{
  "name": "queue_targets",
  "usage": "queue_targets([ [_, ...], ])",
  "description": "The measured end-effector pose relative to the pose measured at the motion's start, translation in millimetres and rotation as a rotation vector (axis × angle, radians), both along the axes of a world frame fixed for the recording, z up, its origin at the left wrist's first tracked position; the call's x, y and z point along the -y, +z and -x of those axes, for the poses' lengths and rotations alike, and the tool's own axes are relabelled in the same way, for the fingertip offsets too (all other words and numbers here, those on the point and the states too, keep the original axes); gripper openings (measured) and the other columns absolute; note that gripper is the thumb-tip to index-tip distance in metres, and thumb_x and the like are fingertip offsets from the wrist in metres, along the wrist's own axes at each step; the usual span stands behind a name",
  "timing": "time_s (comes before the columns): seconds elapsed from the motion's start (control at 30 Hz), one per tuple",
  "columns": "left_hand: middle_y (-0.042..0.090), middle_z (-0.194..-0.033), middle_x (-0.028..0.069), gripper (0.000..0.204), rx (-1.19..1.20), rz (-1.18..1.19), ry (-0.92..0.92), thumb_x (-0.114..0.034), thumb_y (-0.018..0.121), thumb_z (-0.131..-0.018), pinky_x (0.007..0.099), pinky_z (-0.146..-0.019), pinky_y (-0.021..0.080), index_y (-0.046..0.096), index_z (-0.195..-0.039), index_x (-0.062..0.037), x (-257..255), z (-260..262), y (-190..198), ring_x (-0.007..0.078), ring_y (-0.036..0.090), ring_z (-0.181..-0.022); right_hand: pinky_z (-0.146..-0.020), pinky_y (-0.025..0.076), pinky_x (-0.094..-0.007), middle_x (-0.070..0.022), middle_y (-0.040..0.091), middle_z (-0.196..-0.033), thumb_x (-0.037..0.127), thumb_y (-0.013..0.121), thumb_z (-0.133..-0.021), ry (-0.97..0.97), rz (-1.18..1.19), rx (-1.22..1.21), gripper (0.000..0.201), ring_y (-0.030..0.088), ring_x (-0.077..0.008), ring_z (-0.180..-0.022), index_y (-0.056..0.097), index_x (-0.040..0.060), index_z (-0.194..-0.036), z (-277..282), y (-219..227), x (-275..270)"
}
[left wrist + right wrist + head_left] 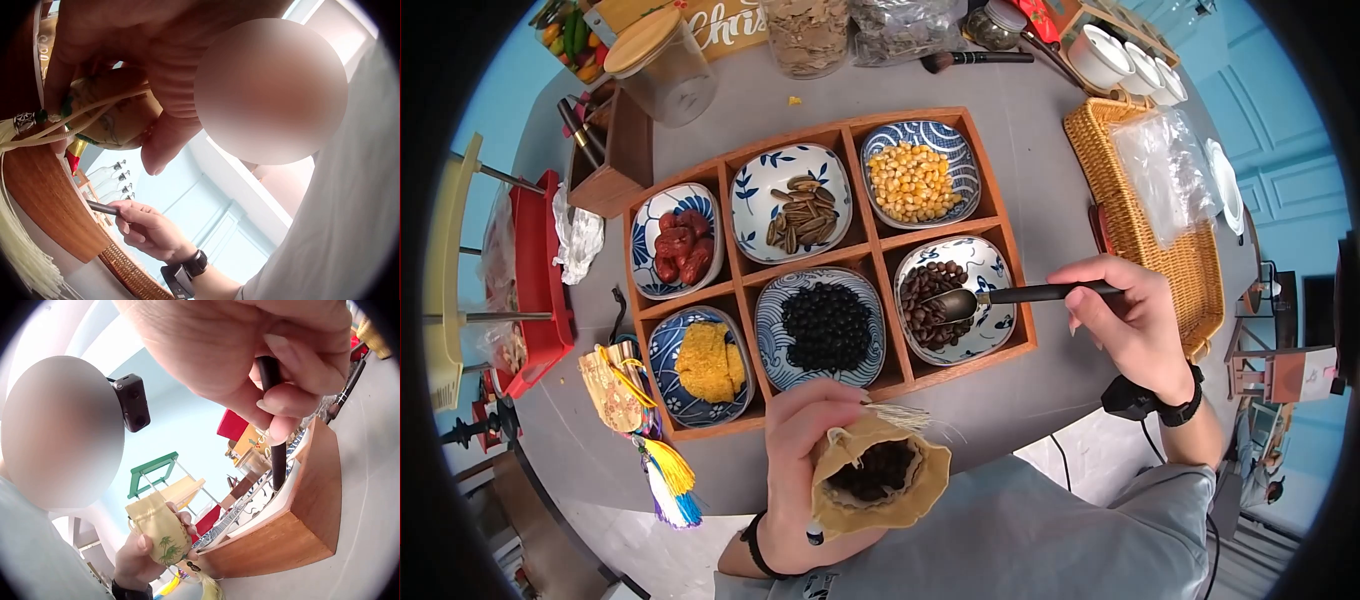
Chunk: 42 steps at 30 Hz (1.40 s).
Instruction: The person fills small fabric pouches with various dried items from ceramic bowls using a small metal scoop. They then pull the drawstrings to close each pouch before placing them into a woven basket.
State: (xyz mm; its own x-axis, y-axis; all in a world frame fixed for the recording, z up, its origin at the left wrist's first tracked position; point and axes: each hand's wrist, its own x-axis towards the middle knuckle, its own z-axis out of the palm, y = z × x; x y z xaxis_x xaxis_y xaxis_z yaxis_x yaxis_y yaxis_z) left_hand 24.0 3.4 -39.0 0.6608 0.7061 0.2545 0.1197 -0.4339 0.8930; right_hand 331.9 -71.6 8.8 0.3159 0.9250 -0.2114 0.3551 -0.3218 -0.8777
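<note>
My left hand grips a small tan drawstring pouch, its mouth open upward and dark beans visible inside. In the right wrist view the pouch shows a green plant print, and a pale tassel hangs below it. With thumb and fingers, my right hand pinches the black handle of a spoon. The spoon's head lies among dark brown beans in a blue-and-white dish. That dish sits in the near right compartment of a wooden divided tray.
Other dishes hold red dates, striped seeds, corn kernels, black beans and a yellow crumbly food. A wicker basket stands to the right. Tasselled pouches lie left; jars stand behind.
</note>
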Motion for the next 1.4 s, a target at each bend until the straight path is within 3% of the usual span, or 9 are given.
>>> queue_targets([
  [0.17, 0.049, -0.130, 0.0198, 0.089, 0.000, 0.003, 0.008, -0.007, 0.096, -0.061, 0.0360, -0.094, 0.049, 0.044, -0.132, -0.0035, 0.7, -1.3, 2.8, 0.0283, 0.055, -0.112, -0.049, 0.036, -0.0178, 0.0016, 0.064, -0.080, 0.006, 0.062, -0.102, 0.049, -0.006, -0.021, 0.016, 0.054, -0.0005, -0.063, 0.071, -0.0012, -0.114, -7.4, -5.2, 0.9],
  [0.27, 0.049, -0.129, 0.0197, 0.089, 0.022, 0.004, 0.010, -0.006, 0.096, -0.060, 0.0358, -0.094, 0.049, 0.043, -0.132, -0.0035, 1.4, -2.0, 0.8, 0.0282, 0.056, -0.112, -0.061, 0.044, -0.0207, 0.0013, 0.066, -0.081, 0.001, 0.062, -0.100, -0.032, 0.058, -0.054, 0.014, 0.058, -0.0034, -0.069, 0.073, -0.0018, -0.109, -1.9, 1.1, -4.2],
  [0.67, 0.049, -0.127, 0.0180, 0.091, -0.005, -0.013, 0.057, -0.004, 0.096, -0.060, 0.0345, -0.091, 0.050, 0.043, -0.133, -0.0034, 1.3, -5.4, 4.5, 0.0275, 0.056, -0.109, -0.046, 0.030, -0.0178, 0.0032, 0.063, -0.069, 0.006, 0.061, -0.100, -0.122, 0.049, -0.155, 0.015, 0.046, 0.0006, -0.051, 0.072, -0.0004, -0.108, -19.6, 7.3, -0.9],
  [0.8, 0.050, -0.122, 0.0147, 0.094, -0.103, -0.026, 0.063, -0.017, 0.101, -0.057, 0.0332, -0.089, 0.051, 0.040, -0.129, -0.0084, -0.5, -7.0, 9.4, 0.0248, 0.053, -0.110, -0.045, 0.029, -0.0179, 0.0014, 0.062, -0.068, 0.005, 0.060, -0.100, -0.171, 0.007, -0.093, 0.015, 0.045, 0.0001, -0.050, 0.072, -0.0021, -0.107, -22.5, 26.5, 3.9],
  [0.9, 0.050, -0.122, 0.0144, 0.094, -0.132, -0.030, 0.056, -0.015, 0.101, -0.058, 0.0333, -0.089, 0.051, 0.041, -0.130, -0.0077, -1.0, -9.2, 12.5, 0.0250, 0.053, -0.110, -0.045, 0.029, -0.0180, -0.0008, 0.063, -0.067, 0.005, 0.061, -0.099, -0.145, -0.112, -0.057, 0.015, 0.046, -0.0007, -0.050, 0.071, -0.0032, -0.106, -17.9, 45.3, 10.0],
  [1.03, 0.050, -0.122, 0.0139, 0.091, -0.108, -0.025, 0.030, -0.015, 0.100, -0.060, 0.0335, -0.090, 0.050, 0.042, -0.130, -0.0071, -3.1, -11.2, 11.9, 0.0253, 0.052, -0.111, -0.049, 0.037, -0.0191, -0.0065, 0.068, -0.075, 0.010, 0.065, -0.097, -0.045, -0.218, 0.037, 0.018, 0.053, -0.0043, -0.053, 0.071, -0.0057, -0.104, -2.7, 67.2, 14.2],
  [1.1, 0.050, -0.121, 0.0137, 0.089, -0.108, -0.024, 0.028, -0.015, 0.100, -0.061, 0.0336, -0.090, 0.050, 0.043, -0.129, -0.0070, -3.6, -11.4, 13.2, 0.0254, 0.052, -0.111, -0.049, 0.045, -0.0219, -0.0122, 0.072, -0.079, 0.011, 0.069, -0.096, 0.134, -0.305, 0.048, 0.019, 0.060, -0.0071, -0.056, 0.071, -0.0062, -0.106, 1.9, 71.1, 16.7],
  [1.23, 0.051, -0.120, 0.0134, 0.089, -0.090, -0.017, 0.025, -0.014, 0.100, -0.061, 0.0337, -0.089, 0.051, 0.043, -0.129, -0.0069, -4.1, -14.7, 14.7, 0.0252, 0.054, -0.109, -0.043, 0.044, -0.0229, -0.0120, 0.071, -0.073, 0.002, 0.071, -0.091, 0.515, -0.511, 0.263, 0.018, 0.061, -0.0107, -0.051, 0.073, -0.0041, -0.107, 19.2, 73.1, 4.3],
  [1.4, 0.050, -0.120, 0.0132, 0.089, -0.087, 0.004, 0.031, -0.013, 0.100, -0.060, 0.0342, -0.090, 0.050, 0.044, -0.128, -0.0071, -4.0, -11.8, 12.0, 0.0241, 0.055, -0.107, -0.053, 0.047, -0.0254, -0.0091, 0.074, -0.079, 0.004, 0.070, -0.090, 0.284, -0.589, 0.468, 0.004, 0.061, -0.0120, -0.059, 0.071, -0.0001, -0.090, 9.9, 75.5, 19.5],
])
